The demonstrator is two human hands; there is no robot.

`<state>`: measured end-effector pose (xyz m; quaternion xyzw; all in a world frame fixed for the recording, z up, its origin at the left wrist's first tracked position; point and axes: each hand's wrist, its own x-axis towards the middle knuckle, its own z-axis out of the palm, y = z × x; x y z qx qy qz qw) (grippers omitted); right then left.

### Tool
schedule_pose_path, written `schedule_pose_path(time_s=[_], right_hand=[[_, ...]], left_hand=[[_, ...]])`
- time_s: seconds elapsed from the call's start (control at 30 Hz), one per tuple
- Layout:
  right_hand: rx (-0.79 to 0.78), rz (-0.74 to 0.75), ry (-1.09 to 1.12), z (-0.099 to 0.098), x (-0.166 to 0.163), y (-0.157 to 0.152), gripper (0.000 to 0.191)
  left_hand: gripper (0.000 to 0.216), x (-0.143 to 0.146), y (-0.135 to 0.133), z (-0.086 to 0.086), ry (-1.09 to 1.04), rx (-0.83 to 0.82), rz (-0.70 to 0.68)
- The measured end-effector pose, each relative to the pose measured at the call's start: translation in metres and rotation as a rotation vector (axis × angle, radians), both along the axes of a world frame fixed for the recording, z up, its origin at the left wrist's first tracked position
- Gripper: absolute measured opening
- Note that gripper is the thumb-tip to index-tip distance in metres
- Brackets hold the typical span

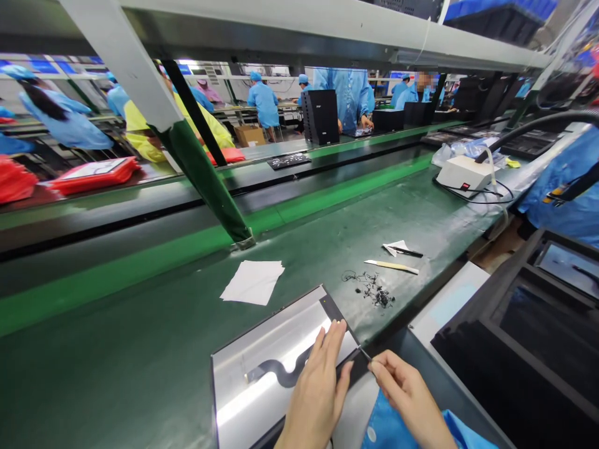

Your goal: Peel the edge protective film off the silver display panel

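A flat display panel (262, 340) with a silvery back and dark edges lies on the green bench in front of me. A black curved ribbon cable (278, 374) runs across its back. My left hand (318, 386) rests flat on the panel near its right side, fingers stretched out. At the panel's right corner, my right hand (400, 380) pinches a thin pointed tool (365, 354); its tip meets the panel's edge. Most of the tool is hidden by the fingers, so its exact kind does not show.
Black scraps (377, 293) lie beyond the panel, near a pale craft knife (392, 267) and a dark pen-like tool (408, 252). White sheets (253, 282) sit to the left. A slanted green post (210, 181) rises from the bench. Black trays (524, 337) stand at right.
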<state>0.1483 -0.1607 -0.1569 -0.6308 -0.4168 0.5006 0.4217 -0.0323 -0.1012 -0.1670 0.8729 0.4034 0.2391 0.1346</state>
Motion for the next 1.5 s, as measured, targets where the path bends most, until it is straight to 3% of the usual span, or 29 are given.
schedule_pose_path(time_s=[0.17,0.4,0.97,1.07,1.17,1.23,1.4,1.5], right_hand=[[0.2,0.009,-0.444,0.01,0.007,-0.005,0.041],[0.424,0.077,-0.791,0.017,0.006,-0.006,0.035],[0.553,0.093,-1.089,0.023,0.001,-0.001,0.045],[0.491,0.106,-1.029,0.02,0.003,-0.001,0.044],[0.351,0.134,-0.832,0.021,0.007,0.001,0.038],[0.188,0.156,-0.619,0.024,0.01,0.005,0.036],[-0.252,0.146,0.179,0.028,0.019,0.022,0.042],[-0.362,0.185,0.341,0.027,0.023,0.028,0.05]], left_hand=[[0.064,-0.001,-0.001,0.002,0.016,0.003,0.004],[0.064,0.0,-0.002,0.005,-0.003,0.001,-0.002],[0.065,0.001,-0.003,0.006,-0.004,-0.01,0.008],[0.065,0.002,-0.004,0.007,-0.008,-0.013,0.004],[0.065,0.003,-0.003,0.01,-0.011,0.001,0.007],[0.066,0.003,-0.003,0.011,-0.008,0.012,0.005],[0.065,0.002,-0.001,0.008,0.011,0.04,-0.004],[0.065,0.002,-0.001,0.006,0.007,0.042,-0.006]])
